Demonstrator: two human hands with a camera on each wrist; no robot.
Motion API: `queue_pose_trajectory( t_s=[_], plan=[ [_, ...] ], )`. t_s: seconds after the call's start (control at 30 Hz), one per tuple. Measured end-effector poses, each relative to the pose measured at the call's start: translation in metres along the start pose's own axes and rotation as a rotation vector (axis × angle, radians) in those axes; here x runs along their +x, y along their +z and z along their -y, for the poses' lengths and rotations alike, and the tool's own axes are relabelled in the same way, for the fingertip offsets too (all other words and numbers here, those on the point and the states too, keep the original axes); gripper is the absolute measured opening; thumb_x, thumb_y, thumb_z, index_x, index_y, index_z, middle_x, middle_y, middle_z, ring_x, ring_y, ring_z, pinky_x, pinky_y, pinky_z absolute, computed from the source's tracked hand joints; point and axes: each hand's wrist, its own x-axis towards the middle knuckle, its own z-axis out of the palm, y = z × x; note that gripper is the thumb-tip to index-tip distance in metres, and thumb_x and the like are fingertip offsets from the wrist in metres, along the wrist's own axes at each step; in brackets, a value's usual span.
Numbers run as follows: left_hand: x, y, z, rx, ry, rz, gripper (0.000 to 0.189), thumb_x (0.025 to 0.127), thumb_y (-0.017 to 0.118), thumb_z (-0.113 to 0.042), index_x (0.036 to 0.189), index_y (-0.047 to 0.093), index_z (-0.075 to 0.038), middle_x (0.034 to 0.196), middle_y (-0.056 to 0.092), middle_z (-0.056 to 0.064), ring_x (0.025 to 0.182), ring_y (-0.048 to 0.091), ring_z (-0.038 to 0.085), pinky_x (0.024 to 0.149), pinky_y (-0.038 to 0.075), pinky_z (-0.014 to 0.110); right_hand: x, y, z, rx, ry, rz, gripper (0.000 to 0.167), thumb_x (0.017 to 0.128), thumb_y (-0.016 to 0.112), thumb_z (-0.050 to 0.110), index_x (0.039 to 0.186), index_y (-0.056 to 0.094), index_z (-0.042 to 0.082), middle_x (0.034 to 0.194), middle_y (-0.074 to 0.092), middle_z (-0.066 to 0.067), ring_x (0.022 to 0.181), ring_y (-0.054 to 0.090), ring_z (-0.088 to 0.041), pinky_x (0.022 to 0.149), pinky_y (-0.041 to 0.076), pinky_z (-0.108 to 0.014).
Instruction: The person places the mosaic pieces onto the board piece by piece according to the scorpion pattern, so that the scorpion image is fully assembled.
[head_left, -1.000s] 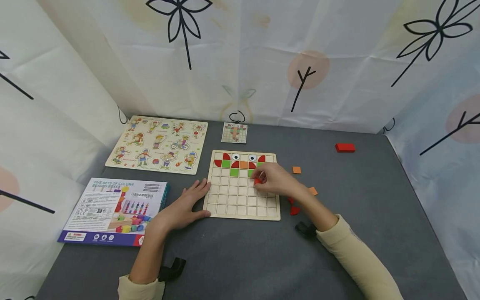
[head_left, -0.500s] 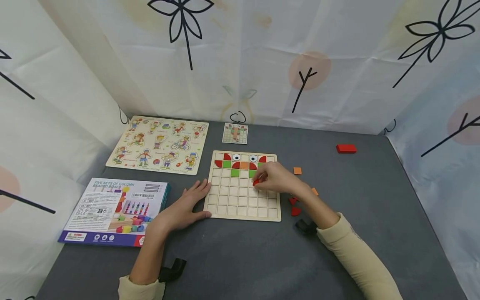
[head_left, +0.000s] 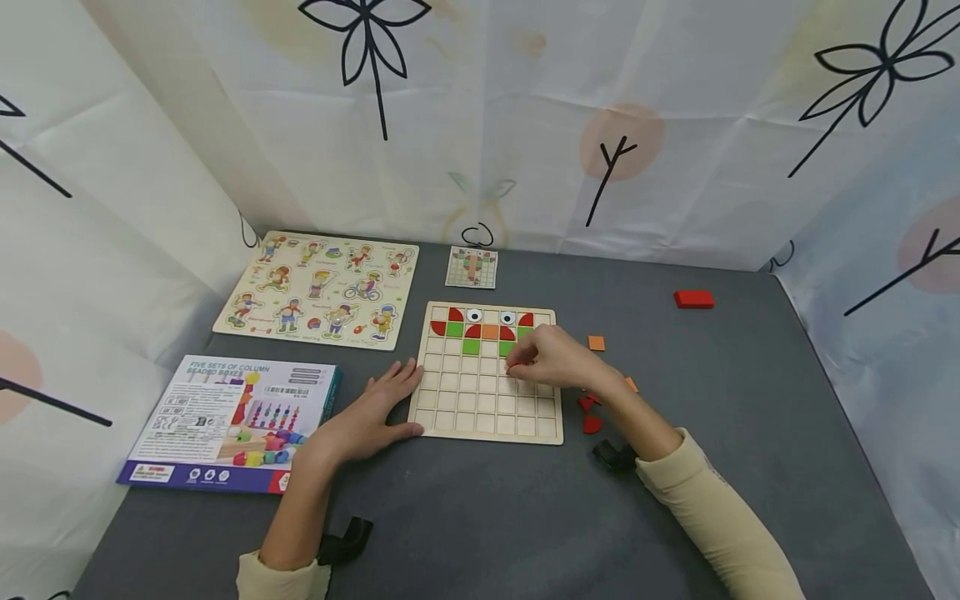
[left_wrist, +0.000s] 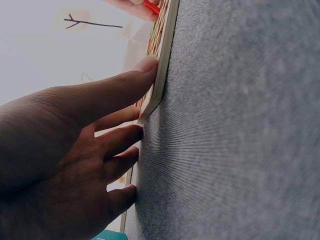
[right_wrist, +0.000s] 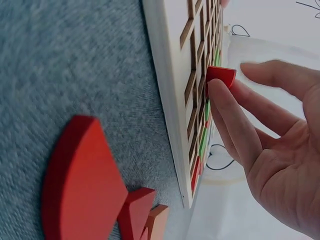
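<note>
A wooden grid board (head_left: 486, 402) lies on the table, with red, green, orange and eye tiles in its far rows. My left hand (head_left: 367, 414) rests at the board's left edge with its fingers spread. In the left wrist view the thumb (left_wrist: 115, 95) touches the board's rim. Over the board's right half, my right hand (head_left: 555, 357) pinches a red curved-edge tile (right_wrist: 222, 75) in its fingertips, tilted above the grid cells in the right wrist view. In the head view that tile is mostly hidden by the fingers.
Loose red tiles (head_left: 592, 425) and orange tiles (head_left: 596, 342) lie right of the board. A small pattern card (head_left: 471, 267) lies behind it. Left are a picture puzzle board (head_left: 315, 290) and a flat box (head_left: 225, 425). A red block (head_left: 693, 299) lies far right.
The red tile in my right hand has turned and is now less visible between the fingers. The right hand has barely shifted, and the left hand stays on the board's edge.
</note>
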Motion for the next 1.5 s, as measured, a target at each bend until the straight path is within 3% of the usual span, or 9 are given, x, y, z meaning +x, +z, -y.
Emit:
queue_pose_trajectory(
  t_s=[0.1, 0.4, 0.7, 1.07, 1.37, 1.5],
  plan=[
    [0.0, 0.001, 0.0, -0.001, 0.002, 0.0, 0.095, 0.099, 0.081, -0.035, 0.174, 0.026, -0.015, 0.185, 0.014, 0.005, 0.174, 0.003, 0.032, 0.137, 0.007, 0.071, -0.001, 0.0, 0.001, 0.0, -0.008, -0.003, 0.009, 0.098, 0.078, 0.01, 0.1, 0.086, 0.008, 0.1, 0.085, -0.005, 0.091, 0.076, -0.014, 0.086, 0.063, -0.034],
    [0.0, 0.0, 0.0, 0.002, -0.002, 0.001, 0.095, 0.099, 0.081, -0.037, 0.174, 0.026, -0.016, 0.185, 0.014, 0.005, 0.174, 0.004, 0.033, 0.136, 0.007, 0.071, 0.002, 0.003, 0.0, 0.007, -0.032, -0.027, 0.003, 0.091, 0.088, 0.011, 0.093, 0.085, 0.01, 0.09, 0.083, -0.002, 0.081, 0.074, -0.009, 0.074, 0.06, -0.026],
    [0.0, 0.001, 0.002, 0.0, 0.0, 0.002, 0.096, 0.099, 0.081, -0.038, 0.174, 0.026, -0.016, 0.185, 0.014, 0.005, 0.174, 0.004, 0.033, 0.136, 0.007, 0.072, 0.007, 0.009, 0.0, -0.063, -0.08, -0.062, 0.005, 0.092, 0.086, 0.01, 0.095, 0.084, 0.006, 0.091, 0.083, -0.003, 0.083, 0.076, -0.013, 0.077, 0.063, -0.029],
    [-0.001, 0.0, -0.001, 0.01, -0.009, -0.006, 0.097, 0.098, 0.081, -0.04, 0.174, 0.026, -0.016, 0.184, 0.016, 0.007, 0.174, 0.005, 0.035, 0.136, 0.007, 0.071, 0.009, 0.008, 0.0, -0.048, -0.09, -0.066, 0.004, 0.093, 0.085, 0.009, 0.095, 0.082, 0.008, 0.09, 0.081, -0.004, 0.082, 0.074, -0.012, 0.079, 0.063, -0.031],
    [-0.005, -0.002, -0.004, -0.033, 0.063, -0.033, 0.097, 0.098, 0.079, -0.049, 0.173, 0.029, -0.015, 0.183, 0.02, 0.015, 0.171, 0.008, 0.044, 0.13, 0.008, 0.08, -0.013, -0.005, -0.011, 0.035, -0.019, -0.079, 0.011, 0.095, 0.084, 0.015, 0.103, 0.082, 0.01, 0.092, 0.079, -0.001, 0.084, 0.072, -0.011, 0.08, 0.061, -0.028],
    [-0.005, -0.002, -0.004, -0.021, 0.05, -0.033, 0.096, 0.097, 0.08, -0.046, 0.173, 0.029, -0.015, 0.183, 0.02, 0.013, 0.172, 0.009, 0.043, 0.131, 0.009, 0.078, -0.032, -0.013, -0.018, 0.051, 0.013, -0.1, 0.014, 0.095, 0.084, 0.016, 0.106, 0.082, 0.007, 0.091, 0.078, -0.001, 0.083, 0.069, -0.011, 0.077, 0.059, -0.025]
  ],
)
